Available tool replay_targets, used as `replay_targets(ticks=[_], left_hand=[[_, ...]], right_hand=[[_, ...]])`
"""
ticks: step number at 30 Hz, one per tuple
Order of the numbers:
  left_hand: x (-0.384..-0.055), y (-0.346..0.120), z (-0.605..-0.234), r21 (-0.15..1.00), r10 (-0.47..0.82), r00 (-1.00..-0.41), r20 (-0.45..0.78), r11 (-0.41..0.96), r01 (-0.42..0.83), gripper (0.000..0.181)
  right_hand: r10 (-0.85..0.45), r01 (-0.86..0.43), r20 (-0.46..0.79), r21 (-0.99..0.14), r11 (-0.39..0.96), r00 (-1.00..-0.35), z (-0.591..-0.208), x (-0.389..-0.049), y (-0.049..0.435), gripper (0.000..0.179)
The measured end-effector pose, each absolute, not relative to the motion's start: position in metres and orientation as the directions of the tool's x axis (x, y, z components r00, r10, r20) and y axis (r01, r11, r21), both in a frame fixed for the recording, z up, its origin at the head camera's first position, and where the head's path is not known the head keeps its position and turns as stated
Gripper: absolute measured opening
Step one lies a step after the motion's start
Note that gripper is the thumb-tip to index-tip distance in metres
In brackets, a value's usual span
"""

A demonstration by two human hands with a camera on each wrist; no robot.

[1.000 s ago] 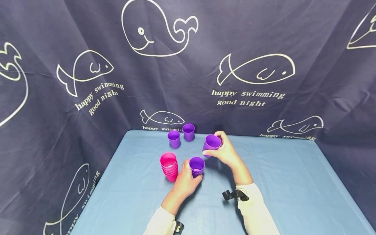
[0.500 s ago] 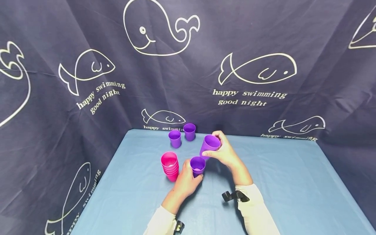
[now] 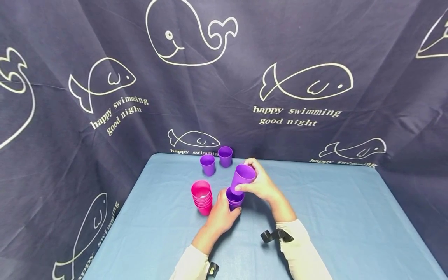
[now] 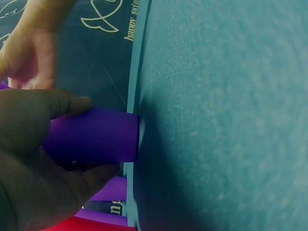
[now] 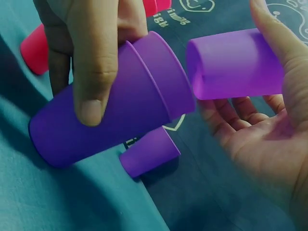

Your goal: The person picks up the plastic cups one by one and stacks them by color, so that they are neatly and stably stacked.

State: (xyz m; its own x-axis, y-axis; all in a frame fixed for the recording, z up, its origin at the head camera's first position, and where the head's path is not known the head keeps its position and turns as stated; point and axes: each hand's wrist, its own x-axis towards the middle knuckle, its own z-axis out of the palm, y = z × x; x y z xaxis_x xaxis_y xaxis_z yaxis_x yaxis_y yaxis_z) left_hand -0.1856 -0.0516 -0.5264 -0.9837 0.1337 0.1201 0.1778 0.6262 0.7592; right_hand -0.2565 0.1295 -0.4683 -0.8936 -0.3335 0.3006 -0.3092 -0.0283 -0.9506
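My left hand [image 3: 221, 216] grips a short stack of nested purple cups [image 3: 236, 203]. Two rims show on that stack [image 5: 110, 103] in the right wrist view, and the thumb lies along its side. A single purple cup [image 3: 241, 178] is held by my right hand [image 3: 261, 184], tilted, with its base right at the stack's open mouth. From the right wrist, this cup [image 5: 236, 65] lines up with the stack's rim, fingers underneath and thumb above. In the left wrist view the stack [image 4: 96, 137] stands low over the table, partly covered by the left fingers.
A stack of pink cups [image 3: 202, 200] stands just left of my left hand. Farther back are two purple cups, one nearer [image 3: 208, 166] and one by the back edge [image 3: 225, 157]. A dark printed curtain [image 3: 224, 93] rises behind the blue table [image 3: 343, 217].
My right hand has moved left and slightly toward me, bringing its tilted purple cup over the mouth of the stack. My left hand has stayed in place round the stack.
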Motion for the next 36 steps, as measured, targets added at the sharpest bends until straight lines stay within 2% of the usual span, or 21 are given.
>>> replay_targets(ticks=[36], left_hand=[[-0.187, -0.052, -0.529, 0.746, 0.132, -0.983, 0.124, 0.641, 0.180, 0.064]], right_hand=[[-0.497, -0.337, 0.271, -0.940, 0.046, -0.824, -0.485, -0.262, 0.124, 0.070]])
